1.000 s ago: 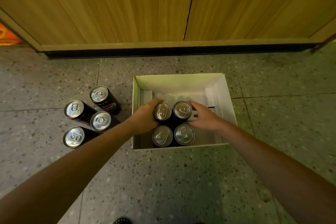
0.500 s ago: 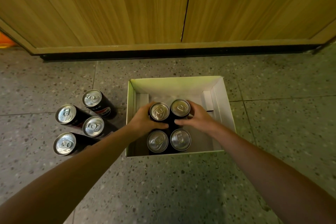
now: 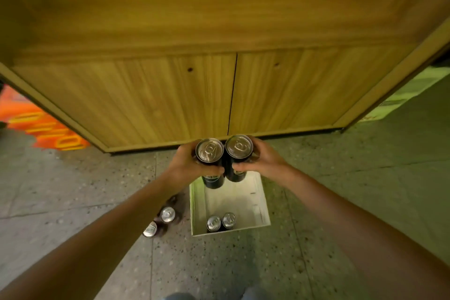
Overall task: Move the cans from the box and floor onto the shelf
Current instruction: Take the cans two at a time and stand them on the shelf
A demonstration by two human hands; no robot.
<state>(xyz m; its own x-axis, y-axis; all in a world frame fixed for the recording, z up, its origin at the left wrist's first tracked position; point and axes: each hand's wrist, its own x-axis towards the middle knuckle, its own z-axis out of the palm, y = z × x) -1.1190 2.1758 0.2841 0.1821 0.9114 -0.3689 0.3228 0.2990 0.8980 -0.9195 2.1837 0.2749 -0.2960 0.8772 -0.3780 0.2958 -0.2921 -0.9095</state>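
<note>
My left hand (image 3: 186,165) grips a tall black can (image 3: 210,153) and my right hand (image 3: 261,162) grips a second black can (image 3: 239,150). Both cans are upright, side by side and touching, held high above the white box (image 3: 264,209). Two cans (image 3: 221,222) stand together at the near end of the box. On the floor left of the box I see two more cans (image 3: 159,222), partly hidden by my left forearm. The wooden shelf ledge (image 3: 219,19) runs across the top of the view, above the cabinet doors.
Two closed wooden cabinet doors (image 3: 170,100) face me below the ledge. An orange object (image 3: 36,124) lies on the floor at the far left. A pale green box (image 3: 401,95) sits past the cabinet's right corner. The floor is speckled grey tile.
Both hands have lifted their cans up out of the box to the height of the cabinet's base. My view has risen and tilted up, so the box looks smaller and lower.
</note>
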